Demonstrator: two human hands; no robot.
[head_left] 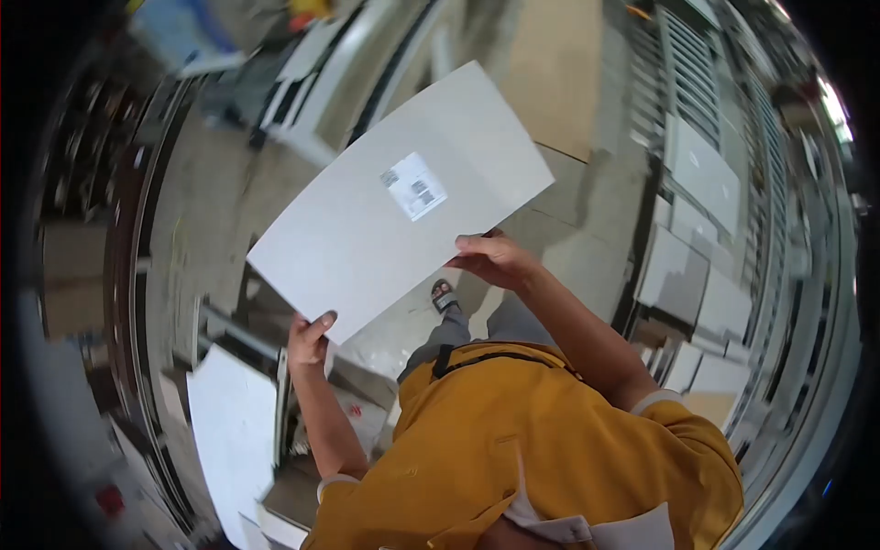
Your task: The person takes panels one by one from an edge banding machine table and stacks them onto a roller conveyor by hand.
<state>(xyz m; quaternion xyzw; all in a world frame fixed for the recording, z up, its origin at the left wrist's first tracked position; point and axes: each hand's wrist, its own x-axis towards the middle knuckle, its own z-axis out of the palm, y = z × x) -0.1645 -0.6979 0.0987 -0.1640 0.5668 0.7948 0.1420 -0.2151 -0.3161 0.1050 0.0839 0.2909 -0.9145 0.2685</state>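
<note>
A flat white rectangular panel (321, 243) is held out in front of my body, tilted across the view. Near its middle sits a white printed label (413, 187) with dark code marks. My left hand (310, 339) grips the panel's lower left corner, thumb on top. On the near long edge, my right hand (495, 259) is closed with its thumb over the face and the fingers underneath. The underside of the panel is hidden.
Roller conveyors (692, 78) run along the right, with white panels (701, 170) lying on and beside them. Another white panel (234, 417) rests at lower left. A brown board (555, 73) lies ahead on the concrete floor (587, 215). White framework (316, 137) stands beyond the held panel.
</note>
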